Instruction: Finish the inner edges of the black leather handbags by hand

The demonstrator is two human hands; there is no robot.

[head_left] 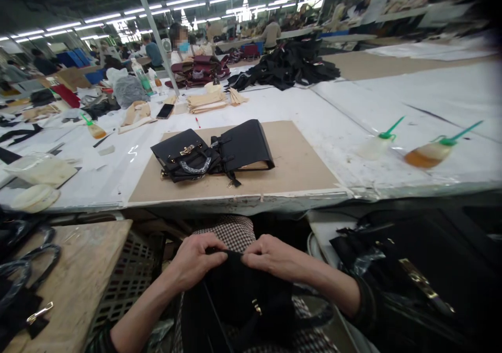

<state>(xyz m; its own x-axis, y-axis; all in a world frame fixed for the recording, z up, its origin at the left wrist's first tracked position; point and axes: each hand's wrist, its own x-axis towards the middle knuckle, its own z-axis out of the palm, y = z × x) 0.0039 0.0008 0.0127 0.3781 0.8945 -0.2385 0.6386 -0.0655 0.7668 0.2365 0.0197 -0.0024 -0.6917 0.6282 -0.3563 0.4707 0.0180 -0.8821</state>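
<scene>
A black handbag (251, 290) with a small gold fitting lies across my lap, over checked fabric. My left hand (198, 259) pinches its upper edge between thumb and fingers. Close beside it, my right hand (270, 256) grips the same edge, the two thumbs a short gap apart. The lower part of this bag fades into shadow. In front, on a brown board (306, 159), rests a black bag piece (247, 146) joined to a handbag front (182, 154) with a gold clasp and a plastic-wrapped handle.
Glue bottles (429, 153) with green spouts stand at the right. A phone (165, 111), beige pieces (207, 102) and a black heap (288, 65) lie farther back. More black bags (423, 269) sit at my right, others on a wooden board (86, 248) at left. A masked person sits opposite.
</scene>
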